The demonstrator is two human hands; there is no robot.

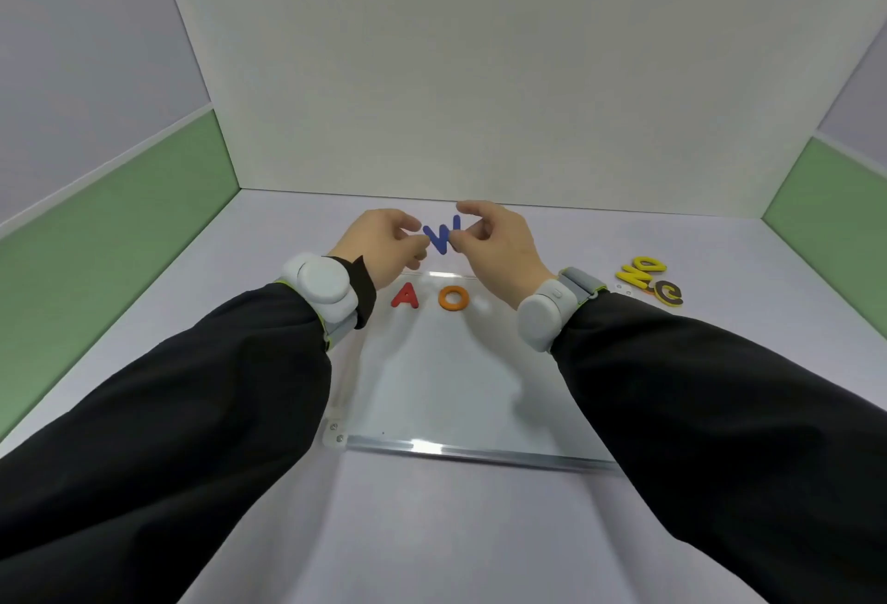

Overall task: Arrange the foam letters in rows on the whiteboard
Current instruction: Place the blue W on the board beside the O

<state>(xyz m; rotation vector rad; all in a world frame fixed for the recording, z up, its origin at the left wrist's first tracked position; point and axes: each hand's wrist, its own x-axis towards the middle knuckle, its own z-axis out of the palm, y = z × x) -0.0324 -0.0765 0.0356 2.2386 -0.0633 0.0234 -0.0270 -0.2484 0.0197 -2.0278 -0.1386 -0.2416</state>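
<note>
Two letters already on the whiteboard (446,378) — red A (405,296) and orange O (453,298), side by side near its far edge. Blue W (444,234) raised above that edge, pinched between fingers of left hand (386,245) and right hand (499,248). Off to the right on the bench (432,531) — small heap of yellow letters (648,279).
</note>
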